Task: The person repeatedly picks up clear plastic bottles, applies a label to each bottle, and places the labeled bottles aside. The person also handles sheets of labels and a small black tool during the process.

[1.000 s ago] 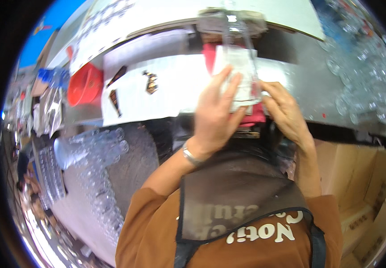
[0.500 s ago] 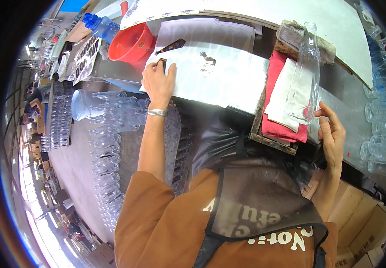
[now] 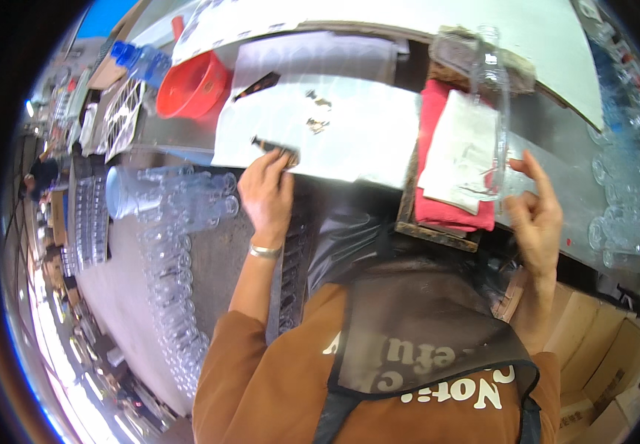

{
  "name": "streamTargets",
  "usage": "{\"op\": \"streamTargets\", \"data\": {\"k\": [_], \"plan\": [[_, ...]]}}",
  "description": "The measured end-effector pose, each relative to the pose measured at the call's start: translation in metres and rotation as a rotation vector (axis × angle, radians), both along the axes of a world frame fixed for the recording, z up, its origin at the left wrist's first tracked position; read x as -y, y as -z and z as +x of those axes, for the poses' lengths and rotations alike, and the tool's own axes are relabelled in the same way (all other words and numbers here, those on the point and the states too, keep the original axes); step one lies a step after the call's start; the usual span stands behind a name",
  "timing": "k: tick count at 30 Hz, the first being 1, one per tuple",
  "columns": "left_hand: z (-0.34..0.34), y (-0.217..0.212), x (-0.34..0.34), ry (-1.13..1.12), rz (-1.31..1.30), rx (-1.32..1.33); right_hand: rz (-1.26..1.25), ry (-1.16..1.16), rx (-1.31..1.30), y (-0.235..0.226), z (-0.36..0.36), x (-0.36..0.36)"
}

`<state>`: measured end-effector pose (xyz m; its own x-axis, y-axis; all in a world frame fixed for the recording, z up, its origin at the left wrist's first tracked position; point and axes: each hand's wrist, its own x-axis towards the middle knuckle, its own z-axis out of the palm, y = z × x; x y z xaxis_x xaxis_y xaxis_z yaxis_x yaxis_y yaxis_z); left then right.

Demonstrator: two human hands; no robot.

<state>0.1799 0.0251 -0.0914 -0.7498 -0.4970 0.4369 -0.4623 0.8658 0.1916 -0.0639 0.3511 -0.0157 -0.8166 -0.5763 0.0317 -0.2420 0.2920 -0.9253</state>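
My left hand (image 3: 266, 194) pinches one end of a dark bottle-shaped decal (image 3: 274, 150), just above the front edge of a white sheet (image 3: 368, 137). A second dark decal (image 3: 257, 86) and some dark decal pieces (image 3: 318, 117) lie on the sheet. On the right, a clear glass bottle (image 3: 491, 111) lies with its neck over a folded greyish cloth (image 3: 449, 55) and its body over a white cloth (image 3: 459, 137). Beside the bottle's base is my right hand (image 3: 538, 226), fingers curved and apart. Whether a fingertip touches the glass is hard to tell.
A red cloth (image 3: 432, 122) lies under the white one in a wooden tray (image 3: 438, 235). At the far left are a red bowl (image 3: 190, 87) and a blue plastic bottle (image 3: 141, 63). Glass bottles (image 3: 172, 274) stand in rows at left; more glassware (image 3: 634, 200) is at right. Cardboard box (image 3: 594, 348) lower right.
My left hand has drawn toward me, pulling the decal across the white sheet to its front edge. My right hand's fingers have shifted slightly beside the bottle. The whole view has moved a little.
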Motion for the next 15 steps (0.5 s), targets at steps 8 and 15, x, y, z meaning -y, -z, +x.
{"op": "streamTargets", "data": {"k": [8, 15], "plan": [[-0.034, -0.041, -0.001, -0.158, 1.247, -0.533, 0.14, -0.148, -0.307, 0.014, -0.003, 0.005], [-0.194, -0.112, -0.078, 0.77, 0.322, -0.393, 0.151, -0.126, -0.266, 0.01, 0.004, 0.011]]}}
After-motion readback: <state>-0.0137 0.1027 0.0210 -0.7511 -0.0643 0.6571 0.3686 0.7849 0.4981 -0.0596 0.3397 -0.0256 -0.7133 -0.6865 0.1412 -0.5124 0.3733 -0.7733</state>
